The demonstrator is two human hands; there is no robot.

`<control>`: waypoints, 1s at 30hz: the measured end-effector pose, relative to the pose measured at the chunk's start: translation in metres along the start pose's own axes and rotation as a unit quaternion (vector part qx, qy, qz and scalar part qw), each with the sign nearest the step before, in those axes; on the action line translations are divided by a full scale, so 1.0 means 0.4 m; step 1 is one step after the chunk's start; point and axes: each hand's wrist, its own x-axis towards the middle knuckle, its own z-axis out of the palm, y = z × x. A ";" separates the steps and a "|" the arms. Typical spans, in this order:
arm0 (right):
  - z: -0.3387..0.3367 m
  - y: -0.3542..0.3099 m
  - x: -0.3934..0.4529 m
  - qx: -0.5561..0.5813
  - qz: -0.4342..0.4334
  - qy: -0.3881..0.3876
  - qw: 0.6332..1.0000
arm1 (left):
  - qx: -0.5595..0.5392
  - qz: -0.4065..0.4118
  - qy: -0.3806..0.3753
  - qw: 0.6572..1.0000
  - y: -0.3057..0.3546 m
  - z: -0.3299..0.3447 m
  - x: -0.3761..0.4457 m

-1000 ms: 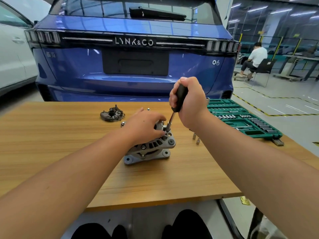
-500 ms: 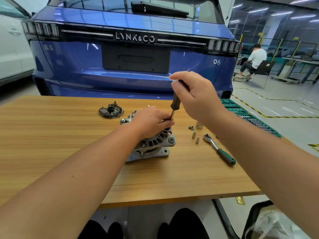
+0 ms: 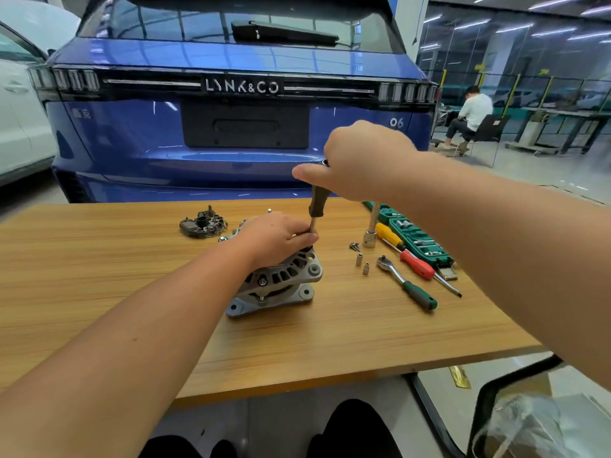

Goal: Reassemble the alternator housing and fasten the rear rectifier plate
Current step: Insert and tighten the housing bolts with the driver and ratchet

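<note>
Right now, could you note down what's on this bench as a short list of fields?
Workpiece: alternator, upright on the wooden table
Left hand: grips the alternator's top
Right hand: holds a dark-handled screwdriver, tip down at the alternator
Loose part: rectifier plate, behind-left, apart
Tools at right: ratchet, red-and-yellow screwdriver, green socket set

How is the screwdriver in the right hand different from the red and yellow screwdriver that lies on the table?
The screwdriver in the right hand has a dark handle; the red and yellow screwdriver is brightly coloured. The dark one stands nearly upright, with its shaft going down to the alternator by the left hand; the coloured one lies flat on the table, untouched. The right hand grips the dark one at the top. Both have a slim metal shaft.
</note>
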 end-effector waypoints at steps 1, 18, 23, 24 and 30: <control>0.002 -0.001 0.001 0.006 -0.004 0.002 1.000 | 0.001 0.000 -0.001 1.000 0.002 -0.001 0.000; -0.014 0.025 -0.006 0.065 -0.166 -0.115 0.977 | 0.013 0.004 -0.011 1.000 -0.008 0.004 0.008; 0.011 -0.004 0.007 -0.017 -0.085 -0.045 0.995 | 0.015 0.008 -0.010 1.000 -0.008 0.004 0.006; 0.018 -0.013 0.006 -0.024 -0.047 -0.032 0.998 | 0.014 0.008 -0.011 1.000 -0.006 0.005 0.006; -0.031 0.016 0.002 0.014 -0.141 -0.097 0.985 | 0.012 0.002 -0.014 1.000 0.003 0.002 0.006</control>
